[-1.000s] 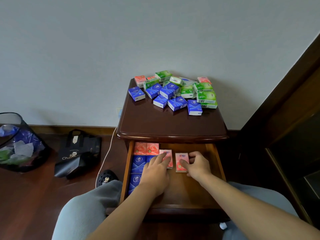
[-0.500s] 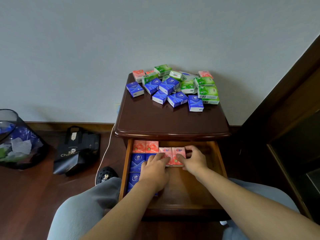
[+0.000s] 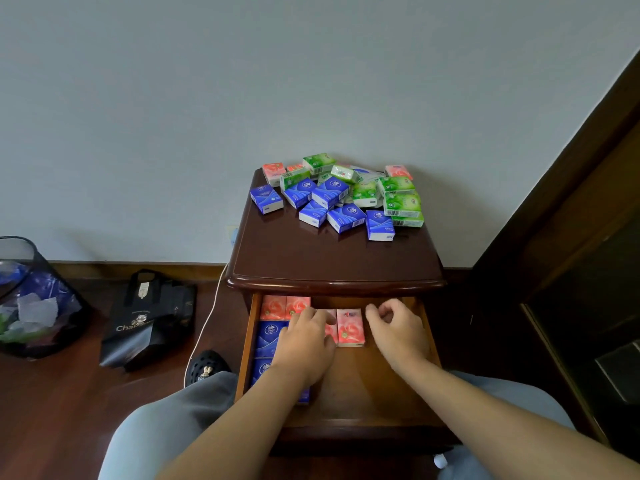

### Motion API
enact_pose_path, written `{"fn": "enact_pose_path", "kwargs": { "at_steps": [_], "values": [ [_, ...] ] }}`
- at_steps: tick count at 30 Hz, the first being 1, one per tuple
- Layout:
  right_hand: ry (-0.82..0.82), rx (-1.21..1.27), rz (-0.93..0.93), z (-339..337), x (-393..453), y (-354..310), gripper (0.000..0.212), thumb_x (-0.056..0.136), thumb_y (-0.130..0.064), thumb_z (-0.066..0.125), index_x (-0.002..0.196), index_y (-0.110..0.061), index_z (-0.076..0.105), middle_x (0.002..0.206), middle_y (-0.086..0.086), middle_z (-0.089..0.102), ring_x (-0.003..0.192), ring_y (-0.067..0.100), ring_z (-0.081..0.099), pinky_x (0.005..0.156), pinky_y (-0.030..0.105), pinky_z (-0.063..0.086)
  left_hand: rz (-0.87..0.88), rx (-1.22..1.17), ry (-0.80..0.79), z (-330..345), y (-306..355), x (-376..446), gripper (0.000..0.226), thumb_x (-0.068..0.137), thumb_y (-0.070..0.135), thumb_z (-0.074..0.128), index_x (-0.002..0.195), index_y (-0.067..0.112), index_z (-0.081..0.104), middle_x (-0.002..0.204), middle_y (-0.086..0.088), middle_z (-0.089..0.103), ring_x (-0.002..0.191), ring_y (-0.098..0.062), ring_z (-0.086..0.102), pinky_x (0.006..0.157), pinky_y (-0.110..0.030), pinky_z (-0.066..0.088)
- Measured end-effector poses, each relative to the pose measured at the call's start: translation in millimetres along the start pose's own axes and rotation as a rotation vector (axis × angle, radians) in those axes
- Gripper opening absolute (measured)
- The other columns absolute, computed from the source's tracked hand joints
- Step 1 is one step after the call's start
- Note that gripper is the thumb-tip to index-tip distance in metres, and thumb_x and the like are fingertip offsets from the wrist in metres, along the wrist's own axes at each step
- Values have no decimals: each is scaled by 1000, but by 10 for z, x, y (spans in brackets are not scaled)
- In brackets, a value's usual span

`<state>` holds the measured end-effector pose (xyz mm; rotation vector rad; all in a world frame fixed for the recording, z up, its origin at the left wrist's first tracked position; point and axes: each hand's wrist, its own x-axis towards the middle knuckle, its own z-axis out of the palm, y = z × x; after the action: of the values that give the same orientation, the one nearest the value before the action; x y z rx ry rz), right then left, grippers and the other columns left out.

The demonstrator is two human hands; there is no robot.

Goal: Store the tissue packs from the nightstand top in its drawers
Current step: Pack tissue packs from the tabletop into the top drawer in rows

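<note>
Your left hand [image 3: 306, 344] lies flat with straight fingers on the pink rectangular tissue packs [image 3: 349, 327] inside the open brown wooden drawer [image 3: 374, 393], pressing them toward the blue packs in the drawer [image 3: 270, 339] along the left wall. Your right hand [image 3: 398, 329] hovers just beside the rightmost pink pack, fingers loosely curled and holding nothing. Most of the job remains: the heap of blue, green and pink tissue packs [image 3: 341, 195] sits at the back of the dark glossy nightstand top [image 3: 329, 258]. The risk from here is probably in the pile. It is loosely stacked, so grabbing from the bottom could tumble packs off the back or right edge. The drawer is pulled far out, and leaning on it may tip or jam it. Uneven rows now would likely waste space later.
</note>
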<state>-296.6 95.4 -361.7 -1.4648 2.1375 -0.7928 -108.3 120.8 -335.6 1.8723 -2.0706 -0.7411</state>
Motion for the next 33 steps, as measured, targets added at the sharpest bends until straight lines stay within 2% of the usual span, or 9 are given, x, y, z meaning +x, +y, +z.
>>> {"fn": "enact_pose_path", "kwargs": {
  "at_steps": [3,7,11,14,19,22,24,28,33],
  "values": [
    [66,44,-263,-232,51,-135,37,93,-64,45,72,-35,56,67,-17,62,68,0,63,50,16,41,76,-70,200,-155,111,50,15,101,32,54,116,34,58,119,13,52,113,-8,50,94,-26,48],
    [85,77,-467,-397,331,-404,4,97,-34,61,99,-30,63,99,-15,63,93,7,58,78,30,53,139,-47,368,-341,210,147,28,96,19,57,123,26,58,125,7,53,113,-12,50,93,-29,50],
    [-61,-244,-409,-437,631,-576,56,97,-34,63,148,-20,44,156,0,44,137,26,46,107,42,47,22,99,134,-420,223,204,62,102,29,50,160,27,28,169,-1,22,156,-22,17,127,-43,24],
    [-141,-405,-404,-479,853,-736,74,99,-37,60,162,-22,25,173,-3,17,147,30,37,110,48,47,-3,245,-4,-409,181,219,73,105,34,47,165,29,5,174,-1,-3,160,-23,-6,130,-46,4],
    [-296,-533,-323,-460,1109,-878,76,103,-50,47,166,-29,9,175,-11,1,152,33,26,110,50,43,-4,294,-23,-415,140,249,82,102,30,54,165,32,2,174,1,-5,160,-21,-8,128,-48,2],
    [-223,-541,-364,-432,1082,-771,65,104,-49,47,161,-25,28,171,-3,23,142,32,42,106,48,48,-2,276,-1,-392,143,269,82,100,29,56,165,33,5,174,1,-2,160,-22,-6,128,-47,5],
    [-107,-501,-434,-429,987,-680,52,101,-48,52,147,-23,46,151,0,47,126,28,54,90,44,56,2,280,20,-365,141,267,84,99,29,58,165,32,6,174,0,-1,160,-22,-4,128,-47,6],
    [66,-495,-541,-436,845,-538,43,93,-55,63,122,-25,53,116,-5,57,101,18,59,66,34,57,-12,267,46,-343,151,263,87,97,26,62,164,33,9,174,0,3,160,-23,-1,128,-46,11],
    [30,-183,-386,-429,853,-498,72,80,-44,82,138,-24,44,131,1,47,117,18,55,89,37,58,-23,249,36,-367,161,275,88,95,26,64,164,34,11,174,1,4,160,-22,0,127,-47,15]
  ]
}}
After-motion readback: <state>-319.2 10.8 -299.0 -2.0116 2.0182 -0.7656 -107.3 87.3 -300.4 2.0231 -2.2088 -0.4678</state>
